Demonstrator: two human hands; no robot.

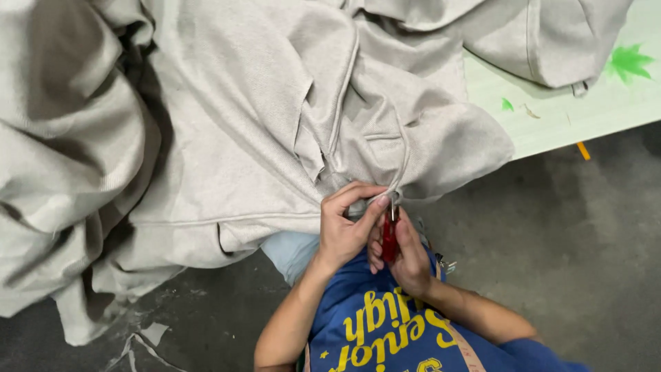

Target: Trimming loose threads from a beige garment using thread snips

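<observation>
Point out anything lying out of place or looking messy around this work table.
The grey garments sit in a rumpled heap, and part of it spills off the table edge toward the floor. Pale scraps lie on the floor at lower left. The left hand pinches the fabric while the right hand holds a small red tool.

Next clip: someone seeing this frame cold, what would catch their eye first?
A big heap of light grey sweatshirt fabric fills the upper left and middle, spilling off a pale green table at the right edge. Just below centre, the left hand pinches the fabric's edge while the right hand holds a small red-handled tool against it. The bright blue shirt with yellow lettering stands out at the bottom against the dark grey floor.
</observation>
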